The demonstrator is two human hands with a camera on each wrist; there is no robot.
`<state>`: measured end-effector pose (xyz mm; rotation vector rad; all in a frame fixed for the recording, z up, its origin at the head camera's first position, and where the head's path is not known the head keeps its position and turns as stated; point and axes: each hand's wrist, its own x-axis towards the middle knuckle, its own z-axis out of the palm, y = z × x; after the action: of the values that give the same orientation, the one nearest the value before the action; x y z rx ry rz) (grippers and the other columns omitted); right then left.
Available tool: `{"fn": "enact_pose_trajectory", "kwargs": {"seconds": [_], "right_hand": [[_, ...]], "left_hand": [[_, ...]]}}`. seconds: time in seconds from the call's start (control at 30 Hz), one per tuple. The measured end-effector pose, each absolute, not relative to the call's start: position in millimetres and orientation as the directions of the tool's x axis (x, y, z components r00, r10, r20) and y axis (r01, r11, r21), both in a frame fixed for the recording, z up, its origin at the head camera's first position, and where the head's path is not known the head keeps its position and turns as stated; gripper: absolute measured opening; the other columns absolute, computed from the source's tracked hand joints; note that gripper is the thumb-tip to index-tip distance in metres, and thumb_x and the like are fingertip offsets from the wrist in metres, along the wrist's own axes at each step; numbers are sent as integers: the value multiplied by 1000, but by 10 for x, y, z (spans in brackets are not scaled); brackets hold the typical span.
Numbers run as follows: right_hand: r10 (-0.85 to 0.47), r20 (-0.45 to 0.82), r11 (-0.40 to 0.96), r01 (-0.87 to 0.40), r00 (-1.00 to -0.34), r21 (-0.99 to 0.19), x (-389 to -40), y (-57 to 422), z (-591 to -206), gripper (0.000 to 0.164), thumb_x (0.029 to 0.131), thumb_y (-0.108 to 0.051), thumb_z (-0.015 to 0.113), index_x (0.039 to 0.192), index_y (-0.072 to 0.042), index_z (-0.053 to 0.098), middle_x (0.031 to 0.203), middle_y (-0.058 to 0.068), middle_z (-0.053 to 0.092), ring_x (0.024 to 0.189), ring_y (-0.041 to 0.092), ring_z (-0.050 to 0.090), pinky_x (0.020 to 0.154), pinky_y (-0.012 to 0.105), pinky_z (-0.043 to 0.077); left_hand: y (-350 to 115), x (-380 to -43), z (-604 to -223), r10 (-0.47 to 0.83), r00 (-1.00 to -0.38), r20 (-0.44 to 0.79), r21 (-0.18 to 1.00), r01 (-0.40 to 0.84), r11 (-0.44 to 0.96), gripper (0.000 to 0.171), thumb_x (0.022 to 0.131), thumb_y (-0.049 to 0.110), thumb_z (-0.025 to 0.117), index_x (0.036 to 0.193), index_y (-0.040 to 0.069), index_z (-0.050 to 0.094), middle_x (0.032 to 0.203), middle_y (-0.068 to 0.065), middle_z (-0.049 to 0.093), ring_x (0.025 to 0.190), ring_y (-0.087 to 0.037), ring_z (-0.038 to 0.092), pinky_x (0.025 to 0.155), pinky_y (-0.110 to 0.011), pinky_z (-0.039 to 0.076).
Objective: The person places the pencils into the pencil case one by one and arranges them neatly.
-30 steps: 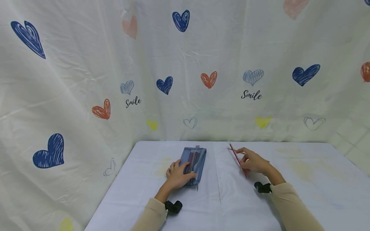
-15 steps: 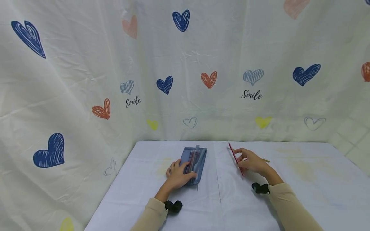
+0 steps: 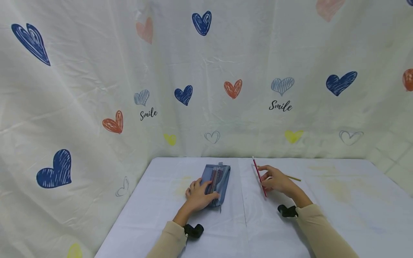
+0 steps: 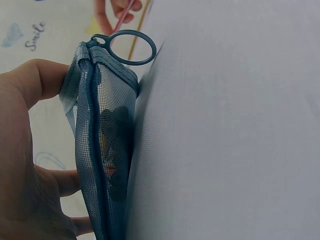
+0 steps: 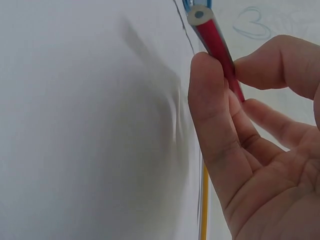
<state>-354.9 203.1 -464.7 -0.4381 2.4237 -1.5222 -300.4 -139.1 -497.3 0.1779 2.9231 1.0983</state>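
A blue mesh pencil case with several pencils showing inside lies flat on the table. My left hand rests on its left part, fingers spread. In the left wrist view, thumb and fingers touch the upper face of the pencil case, leaving a gap under the palm. To the right, my right hand pinches a red pencil between thumb and fingers; the pencil slants. The right wrist view shows the flat end of the red pencil pointing towards the camera. A yellow pencil lies partly hidden behind my right hand.
The table has a white cover with a crease down the middle and pale yellow stains. Behind it hangs a white curtain printed with hearts. A round zip pull sticks out from the case's end.
My right hand has moved a little to the left with the red pencil, and the pencil stands steeper. More of the yellow pencil shows. My left hand and the pencil case have stayed still.
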Motion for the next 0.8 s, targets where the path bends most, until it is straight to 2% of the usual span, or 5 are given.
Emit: {"fn": "enact_pose_trajectory", "kwargs": {"seconds": [0.27, 0.6, 0.8], "right_hand": [[-359, -87, 418, -77, -929, -905, -3489, 1917, -4608, 59, 92, 1, 62, 146, 5, 40, 107, 20, 59, 83, 21, 66, 73, 35, 58], [-372, -104, 391, -53, -922, -919, -3470, 1754, -4617, 59, 90, 2, 62, 145, 6, 41, 100, 16, 58, 81, 21, 67, 72, 38, 60], [-344, -168, 427, 5, -924, -904, -3452, 1631, -4641, 55, 91, 0, 64, 143, 1, 45, 99, 13, 59, 80, 21, 66, 73, 36, 60]], "left_hand": [[-1393, -2994, -4981, 110, -993, 30, 660, 103, 744, 75, 85, 58, 67, 149, 21, 53, 166, -19, 24, 152, -44, 16, 113, -72, 9], [-1395, -2985, -4962, 112, -993, 35, 663, 107, 741, 75, 85, 56, 67, 149, 19, 53, 166, -21, 24, 152, -45, 16, 113, -72, 9], [-1394, -2979, -4958, 112, -993, 39, 666, 110, 738, 75, 85, 55, 68, 148, 17, 54, 165, -22, 24, 151, -45, 17, 112, -73, 9]]}}
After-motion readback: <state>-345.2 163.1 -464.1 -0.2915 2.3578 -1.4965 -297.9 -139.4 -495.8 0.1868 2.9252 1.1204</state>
